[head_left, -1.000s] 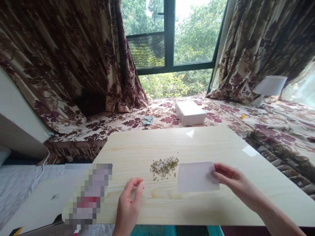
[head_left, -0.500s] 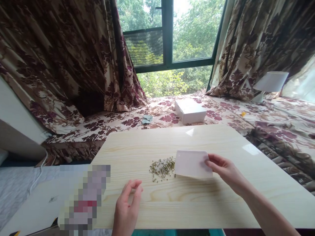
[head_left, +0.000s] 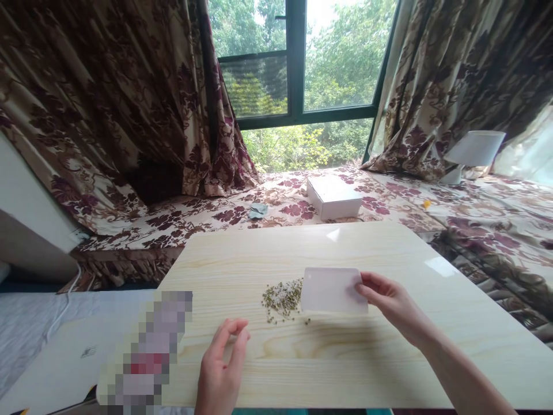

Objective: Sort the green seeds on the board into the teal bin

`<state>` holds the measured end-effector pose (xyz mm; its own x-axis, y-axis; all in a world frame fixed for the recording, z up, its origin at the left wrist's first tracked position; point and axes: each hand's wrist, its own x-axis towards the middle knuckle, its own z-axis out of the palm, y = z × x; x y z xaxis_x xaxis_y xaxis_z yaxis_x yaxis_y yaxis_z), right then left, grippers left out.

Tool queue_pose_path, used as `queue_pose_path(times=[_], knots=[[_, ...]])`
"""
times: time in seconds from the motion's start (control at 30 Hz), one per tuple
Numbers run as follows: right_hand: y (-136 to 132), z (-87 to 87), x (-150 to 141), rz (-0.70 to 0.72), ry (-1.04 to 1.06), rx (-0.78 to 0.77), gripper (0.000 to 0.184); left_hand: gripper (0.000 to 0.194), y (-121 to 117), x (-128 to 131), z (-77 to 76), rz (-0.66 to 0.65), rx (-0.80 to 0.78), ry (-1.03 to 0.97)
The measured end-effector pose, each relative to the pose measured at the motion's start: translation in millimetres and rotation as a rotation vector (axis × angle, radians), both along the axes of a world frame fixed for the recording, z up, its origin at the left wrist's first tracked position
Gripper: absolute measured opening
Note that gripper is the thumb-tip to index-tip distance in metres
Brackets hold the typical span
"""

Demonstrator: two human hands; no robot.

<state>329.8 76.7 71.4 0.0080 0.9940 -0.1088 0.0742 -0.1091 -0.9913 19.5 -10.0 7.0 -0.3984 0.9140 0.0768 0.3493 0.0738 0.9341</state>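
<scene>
My right hand (head_left: 382, 294) pinches the right edge of a thin, translucent white plastic scraper (head_left: 330, 291) between thumb and fingers. The scraper's left edge meets the right side of a small pile of green beans mixed with white grains (head_left: 280, 297), partly covering it. A few loose beans (head_left: 307, 321) lie below the scraper. My left hand (head_left: 224, 360) is to the lower left of the pile, fingers curved and thumb apart, with nothing in it. All of this is over the pale wood-grain table (head_left: 276, 374).
Left of the table are a blurred-out object (head_left: 149, 351) and a pale flat panel (head_left: 64, 363). On the floral-covered ledge behind stand a white box (head_left: 334, 199), a folded grey-green cloth (head_left: 258, 211) and a white lamp (head_left: 475, 150).
My right hand has brought the scraper left and away from me, against the pile's right side. My left hand has barely moved.
</scene>
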Motion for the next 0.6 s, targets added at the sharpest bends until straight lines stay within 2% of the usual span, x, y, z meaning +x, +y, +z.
queue_pose_path(times=[0.3,0.47,0.6], knots=[[-3.6,-2.2,6.6,-0.005,-0.047,-0.002,0.046,0.036,0.1,-3.0,-1.4,-0.023,0.026,0.036],[0.4,-3.7,0.9,-0.051,0.003,-0.02,0.046,0.036,0.3,-2.9,-1.9,-0.011,0.029,0.031],[2.0,-4.0,-2.7,-0.022,-0.004,-0.012,0.046,0.037,0.3,-3.3,-0.4,-0.015,0.012,0.034]])
